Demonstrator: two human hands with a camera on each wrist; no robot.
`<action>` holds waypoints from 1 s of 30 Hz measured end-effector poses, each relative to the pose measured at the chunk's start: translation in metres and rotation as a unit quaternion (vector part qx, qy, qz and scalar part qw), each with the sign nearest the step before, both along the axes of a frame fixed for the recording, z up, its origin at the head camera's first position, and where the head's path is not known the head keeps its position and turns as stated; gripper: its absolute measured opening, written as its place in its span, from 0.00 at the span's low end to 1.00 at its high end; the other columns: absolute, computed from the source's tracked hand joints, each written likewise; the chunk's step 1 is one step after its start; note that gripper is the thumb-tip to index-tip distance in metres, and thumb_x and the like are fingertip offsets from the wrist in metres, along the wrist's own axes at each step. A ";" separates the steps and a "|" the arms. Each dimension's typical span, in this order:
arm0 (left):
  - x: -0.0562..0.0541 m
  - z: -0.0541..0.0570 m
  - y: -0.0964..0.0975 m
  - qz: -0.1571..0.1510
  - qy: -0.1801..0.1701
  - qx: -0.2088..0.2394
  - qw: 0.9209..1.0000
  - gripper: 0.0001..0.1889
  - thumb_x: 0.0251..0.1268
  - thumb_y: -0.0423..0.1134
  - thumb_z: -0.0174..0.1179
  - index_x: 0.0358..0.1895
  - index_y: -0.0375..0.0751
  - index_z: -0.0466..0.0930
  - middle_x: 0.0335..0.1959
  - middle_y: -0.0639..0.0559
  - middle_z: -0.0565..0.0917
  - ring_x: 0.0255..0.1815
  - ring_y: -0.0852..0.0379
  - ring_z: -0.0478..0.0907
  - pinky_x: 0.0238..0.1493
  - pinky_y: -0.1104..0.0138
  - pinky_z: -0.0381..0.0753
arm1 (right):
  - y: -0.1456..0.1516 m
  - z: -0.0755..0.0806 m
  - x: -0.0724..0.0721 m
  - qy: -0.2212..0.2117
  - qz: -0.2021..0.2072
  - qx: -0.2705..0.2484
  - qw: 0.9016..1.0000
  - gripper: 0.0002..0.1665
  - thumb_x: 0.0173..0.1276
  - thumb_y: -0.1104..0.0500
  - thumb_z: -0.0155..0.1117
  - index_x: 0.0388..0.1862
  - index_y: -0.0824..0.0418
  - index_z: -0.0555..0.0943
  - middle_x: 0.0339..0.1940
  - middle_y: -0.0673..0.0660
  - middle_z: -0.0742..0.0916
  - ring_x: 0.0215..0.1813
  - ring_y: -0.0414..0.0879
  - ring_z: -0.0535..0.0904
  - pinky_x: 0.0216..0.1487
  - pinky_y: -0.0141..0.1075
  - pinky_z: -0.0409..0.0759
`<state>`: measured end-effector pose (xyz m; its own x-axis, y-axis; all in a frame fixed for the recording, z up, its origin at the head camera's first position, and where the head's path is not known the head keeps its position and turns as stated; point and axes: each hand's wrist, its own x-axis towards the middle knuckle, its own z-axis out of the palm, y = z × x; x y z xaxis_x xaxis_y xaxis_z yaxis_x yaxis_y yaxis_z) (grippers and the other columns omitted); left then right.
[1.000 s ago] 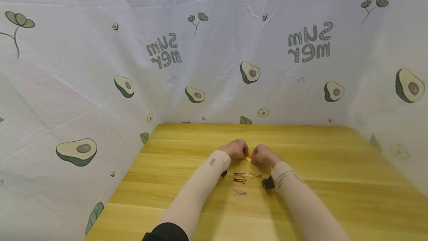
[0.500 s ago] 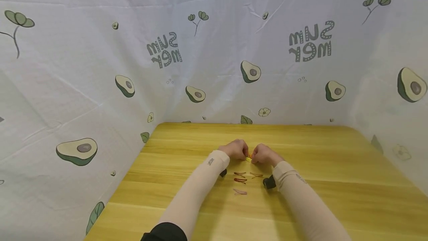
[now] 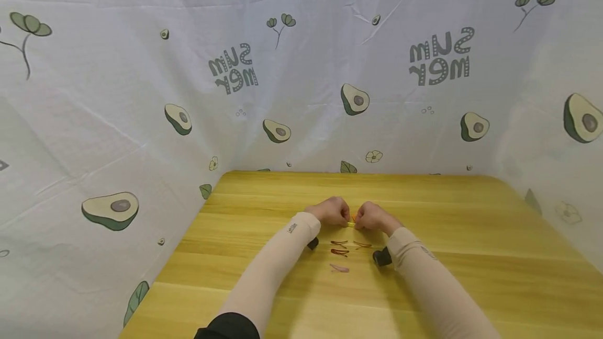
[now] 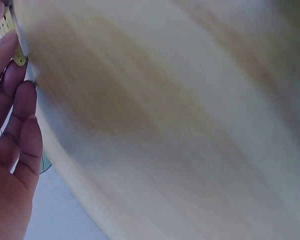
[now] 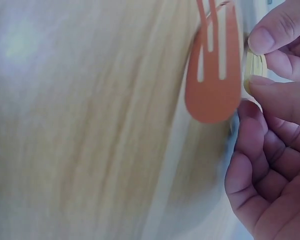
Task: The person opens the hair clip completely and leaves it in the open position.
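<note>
Near the middle of the table, the left hand (image 3: 332, 211) and the right hand (image 3: 372, 217) meet at a small yellow snap hair clip (image 3: 350, 224). In the right wrist view, thumb and fingers of each hand pinch an end of the yellow clip (image 5: 257, 64). The left wrist view shows part of the yellow clip (image 4: 21, 61) between the left thumb and fingers. An orange snap hair clip (image 5: 212, 95) with its prongs apart appears beside the right fingertips, close to the wrist camera.
On the wooden table (image 3: 245, 255), nearer the body, lie several opened hair clips: a brown one (image 3: 339, 243), a dark red one (image 3: 339, 252), a pink one (image 3: 341, 269) and an orange-brown one (image 3: 363, 245). A white avocado-print cloth (image 3: 311, 93) hangs around the table.
Both hands stay together at the yellow clip, which turns slightly toward level in the head view. The right forearm shifts a little rightward. The clips on the table stay put.
</note>
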<state>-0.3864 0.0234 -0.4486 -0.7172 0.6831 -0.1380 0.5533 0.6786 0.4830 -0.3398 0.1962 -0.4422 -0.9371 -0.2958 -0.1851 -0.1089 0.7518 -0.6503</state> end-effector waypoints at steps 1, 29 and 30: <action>0.001 0.001 0.000 0.001 -0.001 0.002 1.000 0.06 0.65 0.34 0.66 0.28 0.45 0.83 0.27 0.58 0.81 0.26 0.64 0.71 0.30 0.75 0.71 | 0.000 0.001 0.000 0.001 -0.001 0.001 1.000 0.15 0.63 0.69 0.67 0.17 0.62 0.77 0.15 0.48 0.73 0.21 0.40 0.66 0.27 0.32 0.67; 0.022 0.005 -0.014 0.033 0.032 0.098 0.994 0.04 0.69 0.37 0.65 0.34 0.44 0.83 0.31 0.57 0.83 0.29 0.66 0.74 0.34 0.75 0.74 | -0.002 0.004 0.016 0.110 -0.007 -0.036 0.993 0.08 0.67 0.66 0.65 0.26 0.67 0.82 0.25 0.59 0.86 0.25 0.45 0.77 0.27 0.36 0.74; 0.022 0.006 -0.014 0.035 0.036 0.102 0.994 0.04 0.68 0.37 0.65 0.34 0.43 0.83 0.31 0.56 0.83 0.28 0.65 0.74 0.34 0.75 0.74 | -0.002 0.004 0.017 0.115 -0.009 -0.038 0.993 0.08 0.67 0.66 0.65 0.26 0.67 0.82 0.25 0.59 0.86 0.25 0.44 0.76 0.27 0.36 0.73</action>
